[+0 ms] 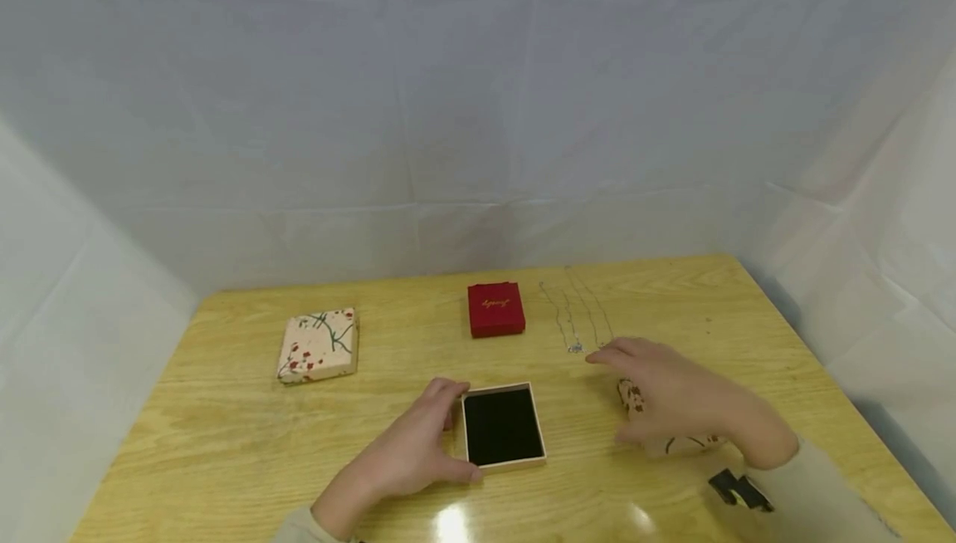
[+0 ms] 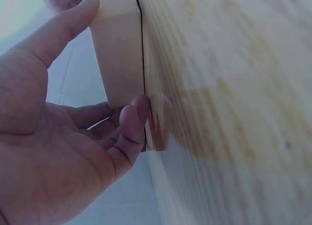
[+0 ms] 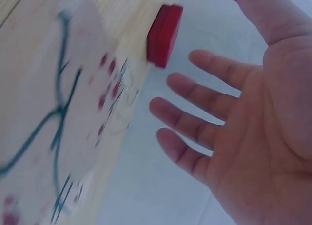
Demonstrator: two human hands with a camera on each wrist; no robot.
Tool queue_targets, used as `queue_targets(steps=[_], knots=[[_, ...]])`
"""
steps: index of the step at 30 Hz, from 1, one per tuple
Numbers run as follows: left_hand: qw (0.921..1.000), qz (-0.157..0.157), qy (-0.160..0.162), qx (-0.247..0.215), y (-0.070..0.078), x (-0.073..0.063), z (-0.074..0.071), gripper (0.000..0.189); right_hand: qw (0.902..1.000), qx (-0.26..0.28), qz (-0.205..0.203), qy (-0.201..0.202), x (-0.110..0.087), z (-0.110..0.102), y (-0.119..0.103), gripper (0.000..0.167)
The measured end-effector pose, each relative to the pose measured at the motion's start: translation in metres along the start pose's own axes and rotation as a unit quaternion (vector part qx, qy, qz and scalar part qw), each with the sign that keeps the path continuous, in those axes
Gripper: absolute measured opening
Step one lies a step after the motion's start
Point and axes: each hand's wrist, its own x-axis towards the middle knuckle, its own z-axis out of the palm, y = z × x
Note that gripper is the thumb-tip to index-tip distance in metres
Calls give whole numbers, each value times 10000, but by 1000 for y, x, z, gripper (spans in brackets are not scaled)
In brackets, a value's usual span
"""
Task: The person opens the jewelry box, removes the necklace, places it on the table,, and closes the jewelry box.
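Observation:
My left hand (image 1: 407, 447) holds a shallow jewelry box base (image 1: 514, 465) by its left side, thumb at the near corner and fingers at the far one. A black pad (image 1: 502, 425) lines the box. In the left wrist view, thumb and curled fingers span its pale side wall (image 2: 117, 54). My right hand (image 1: 672, 389) hovers with spread fingers over a cream floral box lid (image 1: 635, 398), hiding much of it. The right wrist view shows its branch-and-blossom print (image 3: 34, 88) close by, apart from the fingers (image 3: 180, 113).
A red jewelry box (image 1: 496, 310) with gold lettering stands toward the back. To its right lie fine chain necklaces (image 1: 575, 347), partly beside my right fingertips. Another floral box (image 1: 319, 348) sits at the left. White cloth (image 1: 463, 111) hangs behind the wooden table (image 1: 224, 410).

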Motion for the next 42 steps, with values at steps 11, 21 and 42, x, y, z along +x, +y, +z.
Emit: queue_targets(steps=[11,21,42], knots=[[10000,2,-29,-41,0,0,0,109,9964,-28,707,-465,-31,-3,29,118],[10000,-22,-73,-44,0,0,-1,109,9949,-242,909,-369,-47,7,45,122],[10000,-2,-27,-12,0,-2,-1,109,9965,28,760,-344,-47,14,54,113]])
